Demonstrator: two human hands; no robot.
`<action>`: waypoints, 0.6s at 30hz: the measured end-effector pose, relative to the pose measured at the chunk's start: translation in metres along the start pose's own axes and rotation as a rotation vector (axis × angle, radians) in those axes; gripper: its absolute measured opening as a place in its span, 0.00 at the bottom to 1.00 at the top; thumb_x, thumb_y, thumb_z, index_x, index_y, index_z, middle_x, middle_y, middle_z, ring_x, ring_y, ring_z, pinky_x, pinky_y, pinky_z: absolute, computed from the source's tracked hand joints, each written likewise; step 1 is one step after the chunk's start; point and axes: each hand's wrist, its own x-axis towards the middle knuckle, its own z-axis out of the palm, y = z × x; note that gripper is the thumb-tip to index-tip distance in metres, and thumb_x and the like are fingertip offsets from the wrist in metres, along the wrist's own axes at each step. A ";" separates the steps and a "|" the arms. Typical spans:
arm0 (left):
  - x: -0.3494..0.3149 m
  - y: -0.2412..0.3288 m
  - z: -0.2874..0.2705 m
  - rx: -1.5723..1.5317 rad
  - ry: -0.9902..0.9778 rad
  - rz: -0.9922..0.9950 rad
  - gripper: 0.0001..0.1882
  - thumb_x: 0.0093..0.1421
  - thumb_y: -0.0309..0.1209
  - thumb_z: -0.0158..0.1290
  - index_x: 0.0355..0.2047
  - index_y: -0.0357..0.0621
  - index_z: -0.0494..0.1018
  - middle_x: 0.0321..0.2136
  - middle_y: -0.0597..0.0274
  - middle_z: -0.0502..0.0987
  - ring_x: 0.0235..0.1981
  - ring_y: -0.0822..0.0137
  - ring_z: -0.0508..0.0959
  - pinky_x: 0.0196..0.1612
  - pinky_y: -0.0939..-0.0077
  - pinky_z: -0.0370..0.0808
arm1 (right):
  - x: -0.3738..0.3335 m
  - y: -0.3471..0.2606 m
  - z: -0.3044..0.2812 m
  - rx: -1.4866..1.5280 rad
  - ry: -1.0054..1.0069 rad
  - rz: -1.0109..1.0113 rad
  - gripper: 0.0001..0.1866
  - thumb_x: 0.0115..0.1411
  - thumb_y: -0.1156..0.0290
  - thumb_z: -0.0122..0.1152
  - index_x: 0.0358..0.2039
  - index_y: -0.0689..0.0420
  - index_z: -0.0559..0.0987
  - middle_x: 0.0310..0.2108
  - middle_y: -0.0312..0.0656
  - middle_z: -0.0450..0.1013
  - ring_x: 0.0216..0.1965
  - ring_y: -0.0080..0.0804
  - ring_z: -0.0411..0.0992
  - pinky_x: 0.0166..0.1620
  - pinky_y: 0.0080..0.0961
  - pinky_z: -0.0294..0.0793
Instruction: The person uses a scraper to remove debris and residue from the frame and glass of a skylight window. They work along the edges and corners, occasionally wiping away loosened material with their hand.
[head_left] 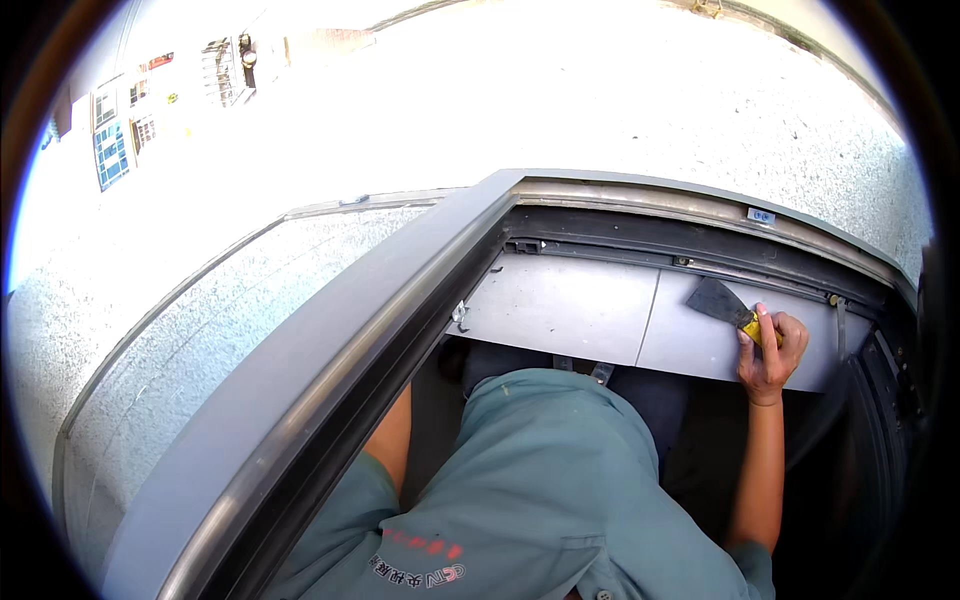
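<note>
My right hand [773, 358] is closed around the yellow handle of a putty knife [716, 303]. Its wide dark blade points to the left, over the pale tiled sill [560, 300], close to the dark window track [610, 225]. Whether the blade touches the tiles, I cannot tell. Of my left arm [391, 436] only a part shows, behind the grey window sash [300, 375]; the hand itself is hidden. Small bits of debris lie on the sill, and a crumpled whitish scrap [460, 314] sits at its left end beside the sash.
The sash slants from the top middle to the lower left. A metal latch arm [841, 325] stands at the sill's right end, by the dark side frame [890, 370]. Beyond the window is a bright speckled surface [780, 150], with a low ledge [240, 260] at left.
</note>
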 end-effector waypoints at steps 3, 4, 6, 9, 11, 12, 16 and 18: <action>-0.007 0.006 0.002 -0.023 -0.011 -0.063 0.33 0.74 0.52 0.41 0.60 0.30 0.66 0.57 0.42 0.66 0.58 0.45 0.64 0.63 0.53 0.58 | -0.002 0.002 -0.001 -0.002 -0.031 0.007 0.21 0.62 0.61 0.69 0.52 0.59 0.84 0.39 0.42 0.70 0.41 0.42 0.68 0.47 0.38 0.69; -0.010 0.007 0.001 -0.029 -0.010 -0.086 0.33 0.74 0.52 0.41 0.59 0.30 0.66 0.56 0.42 0.66 0.58 0.45 0.64 0.63 0.54 0.58 | -0.001 0.003 -0.001 -0.002 -0.037 -0.003 0.21 0.63 0.61 0.69 0.53 0.59 0.84 0.39 0.42 0.70 0.41 0.42 0.68 0.47 0.38 0.69; -0.015 0.011 0.003 -0.039 -0.020 -0.115 0.33 0.74 0.52 0.41 0.59 0.30 0.66 0.56 0.42 0.66 0.58 0.46 0.64 0.62 0.54 0.59 | -0.002 0.003 -0.001 0.009 -0.038 -0.006 0.22 0.62 0.63 0.69 0.54 0.60 0.83 0.39 0.42 0.69 0.41 0.42 0.68 0.47 0.38 0.69; -0.024 0.015 0.004 -0.049 -0.022 -0.168 0.32 0.74 0.52 0.41 0.59 0.30 0.67 0.55 0.43 0.66 0.57 0.47 0.64 0.61 0.55 0.59 | -0.007 0.008 -0.004 0.034 -0.095 0.000 0.22 0.63 0.65 0.68 0.54 0.63 0.82 0.40 0.45 0.70 0.42 0.45 0.69 0.49 0.41 0.69; -0.027 0.019 0.004 -0.054 -0.023 -0.195 0.32 0.74 0.51 0.42 0.59 0.30 0.67 0.55 0.43 0.67 0.56 0.47 0.64 0.61 0.55 0.59 | -0.004 0.009 -0.002 0.053 -0.106 -0.007 0.21 0.64 0.65 0.67 0.54 0.64 0.81 0.41 0.46 0.71 0.43 0.46 0.69 0.49 0.42 0.69; -0.028 0.019 0.005 -0.058 -0.024 -0.207 0.32 0.74 0.51 0.42 0.59 0.30 0.67 0.55 0.44 0.67 0.56 0.47 0.65 0.60 0.55 0.60 | 0.000 0.009 -0.001 0.082 -0.113 -0.029 0.21 0.63 0.65 0.67 0.53 0.64 0.81 0.42 0.47 0.71 0.43 0.47 0.69 0.49 0.42 0.69; -0.038 0.023 0.005 -0.069 -0.030 -0.254 0.31 0.73 0.50 0.42 0.59 0.31 0.68 0.54 0.44 0.67 0.55 0.48 0.65 0.59 0.56 0.60 | 0.029 0.000 -0.001 0.280 -0.189 -0.086 0.21 0.65 0.64 0.63 0.52 0.66 0.77 0.42 0.53 0.73 0.40 0.51 0.72 0.44 0.42 0.71; -0.041 0.025 0.007 -0.071 -0.035 -0.271 0.31 0.73 0.50 0.43 0.58 0.31 0.68 0.53 0.45 0.68 0.54 0.49 0.65 0.59 0.56 0.60 | 0.039 -0.017 -0.004 0.503 -0.260 -0.057 0.21 0.66 0.64 0.60 0.52 0.67 0.75 0.40 0.55 0.74 0.37 0.51 0.73 0.41 0.43 0.73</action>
